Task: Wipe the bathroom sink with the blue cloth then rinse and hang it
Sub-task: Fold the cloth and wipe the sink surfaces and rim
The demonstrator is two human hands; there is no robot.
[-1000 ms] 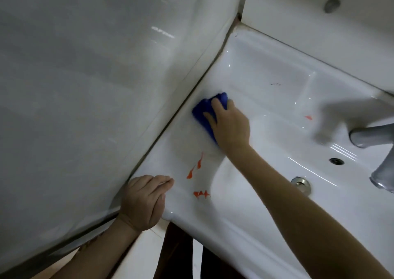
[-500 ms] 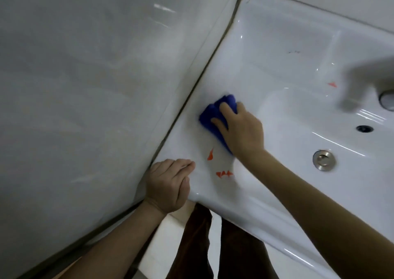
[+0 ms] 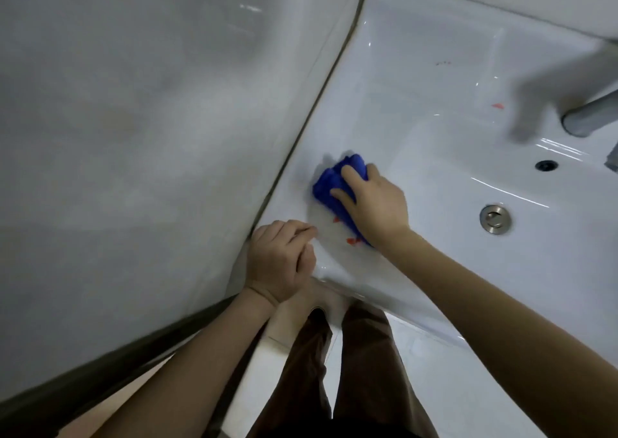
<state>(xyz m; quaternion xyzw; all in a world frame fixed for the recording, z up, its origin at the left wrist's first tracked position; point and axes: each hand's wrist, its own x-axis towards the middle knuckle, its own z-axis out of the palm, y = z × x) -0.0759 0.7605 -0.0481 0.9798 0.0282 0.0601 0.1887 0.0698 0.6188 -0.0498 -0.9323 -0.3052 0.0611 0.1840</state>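
Wall [image 3: 133,136], grey and glossy, fills the whole left side of my feed and meets the white sink [image 3: 418,119] along a slanting seam. The sink takes up the right side, its basin dipping away toward the far right. Below its near edge I see brown trousers [image 3: 351,370] over pale floor.

The right hand [image 3: 374,206] reaches in from the near right and bears down on the blue cloth [image 3: 329,180], fingers bent over the bunched fabric and gripping it against the sink's left ledge. The cloth sticks out to the left and far side of that hand, close to the wall seam. The left hand [image 3: 281,260] sits just near and left of it on the sink's near-left corner, fingers curled in with nothing in them; it is close to the cloth but not touching it.

A grey faucet [image 3: 588,116] shows at the right edge, blurred. The round metal drain plug [image 3: 495,218] lies in the basin, with the dark overflow hole [image 3: 545,165] beyond it. Small orange marks [image 3: 352,242] peek out at the cloth's near edge, between the two hands.
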